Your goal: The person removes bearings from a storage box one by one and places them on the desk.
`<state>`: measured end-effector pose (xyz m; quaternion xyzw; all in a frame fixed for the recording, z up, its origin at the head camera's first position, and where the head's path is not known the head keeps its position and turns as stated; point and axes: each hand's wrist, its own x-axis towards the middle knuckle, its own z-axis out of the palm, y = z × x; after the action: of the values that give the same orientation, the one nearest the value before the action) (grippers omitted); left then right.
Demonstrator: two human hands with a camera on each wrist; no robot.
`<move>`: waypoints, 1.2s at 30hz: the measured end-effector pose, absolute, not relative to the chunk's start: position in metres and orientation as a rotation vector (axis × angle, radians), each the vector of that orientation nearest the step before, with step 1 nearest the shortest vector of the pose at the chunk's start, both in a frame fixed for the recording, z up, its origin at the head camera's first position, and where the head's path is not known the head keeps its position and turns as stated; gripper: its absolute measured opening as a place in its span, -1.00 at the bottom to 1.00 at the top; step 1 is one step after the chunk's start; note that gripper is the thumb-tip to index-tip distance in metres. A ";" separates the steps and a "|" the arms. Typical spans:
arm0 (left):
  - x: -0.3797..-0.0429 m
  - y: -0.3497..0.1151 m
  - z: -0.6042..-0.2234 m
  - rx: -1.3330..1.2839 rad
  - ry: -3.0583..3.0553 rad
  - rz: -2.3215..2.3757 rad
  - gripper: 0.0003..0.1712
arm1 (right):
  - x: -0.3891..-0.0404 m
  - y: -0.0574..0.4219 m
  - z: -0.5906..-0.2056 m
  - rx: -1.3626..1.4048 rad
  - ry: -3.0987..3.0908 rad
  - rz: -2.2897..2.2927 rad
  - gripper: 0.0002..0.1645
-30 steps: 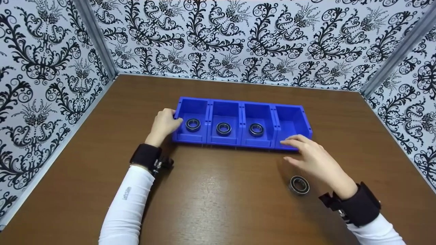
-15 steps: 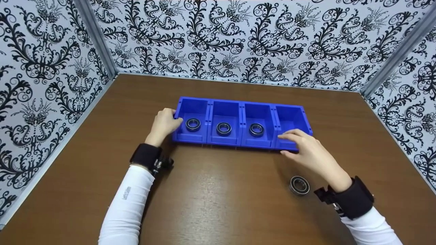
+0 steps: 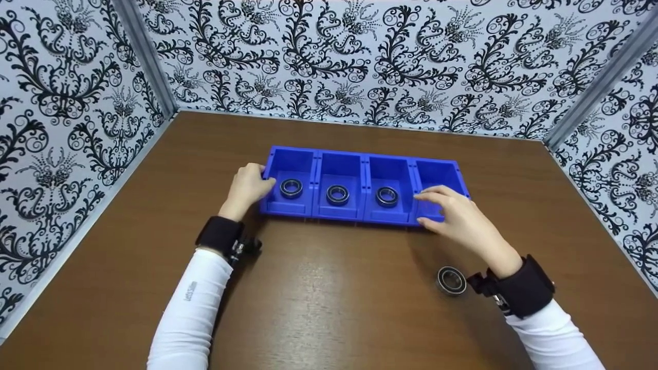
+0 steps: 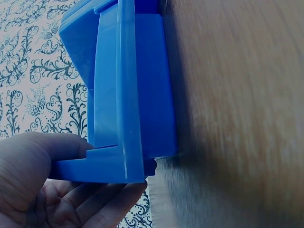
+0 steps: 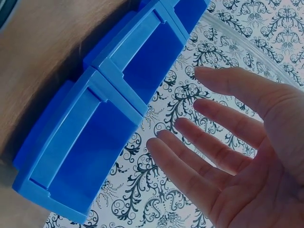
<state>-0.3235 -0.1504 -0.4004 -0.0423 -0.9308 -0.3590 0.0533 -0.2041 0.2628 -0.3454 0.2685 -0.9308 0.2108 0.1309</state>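
Observation:
My left hand (image 3: 247,185) grips the left end wall of a blue bin row (image 3: 336,213), thumb inside and fingers outside, as the left wrist view (image 4: 102,161) also shows. Each of the three left compartments has a ball bearing on its floor: a left one (image 3: 291,188), a middle one (image 3: 337,195) and a right one (image 3: 386,196). Above the front of the rightmost compartment hovers my right hand (image 3: 465,221), its fingers spread and loosely bent, holding nothing. Another ball bearing (image 3: 451,280) lies on the table, below that hand and left of its wristband.
The brown wooden table (image 3: 318,308) is bounded by patterned walls (image 3: 334,61) at the back and both sides, with grey metal posts (image 3: 146,56) in the corners. Black camera bands (image 3: 221,239) sit on both wrists.
My right hand has moved left and slightly away from me, over the rightmost compartment. The left hand, the bins and the bearings have stayed where they were.

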 end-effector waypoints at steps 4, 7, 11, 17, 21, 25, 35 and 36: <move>-0.323 -0.151 -0.399 -0.131 -2.828 -1.100 -0.77 | -0.208 0.261 -0.343 0.779 -2.710 0.620 -0.50; -0.323 -0.151 -0.399 -0.130 -2.829 -1.090 -0.75 | -0.211 0.260 -0.341 0.792 -2.706 0.622 -0.52; -0.323 -0.151 -0.399 -0.118 -2.832 -1.066 -0.75 | -0.218 0.257 -0.341 0.815 -2.704 0.621 -0.53; -0.324 -0.151 -0.399 -0.119 -2.835 -1.070 -0.79 | -0.225 0.250 -0.339 0.807 -2.747 0.647 -0.53; -0.323 -0.151 -0.399 -0.110 -2.840 -1.073 -0.78 | -0.230 0.247 -0.339 0.792 -2.765 0.639 -0.52; -0.323 -0.151 -0.399 -0.114 -2.845 -1.073 -0.76 | -0.236 0.244 -0.340 0.775 -2.781 0.632 -0.51; -0.322 -0.151 -0.398 -0.123 -2.849 -1.079 -0.72 | -0.251 0.238 -0.344 0.757 -2.811 0.641 -0.46; -0.322 -0.151 -0.398 -0.126 -2.847 -1.076 -0.72 | -0.252 0.238 -0.344 0.758 -2.816 0.640 -0.47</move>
<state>-0.3224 -0.1509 -0.3985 -0.0412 -0.9336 -0.3528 0.0476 -0.2518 0.2379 -0.3438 0.2532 -0.9403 0.2137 0.0778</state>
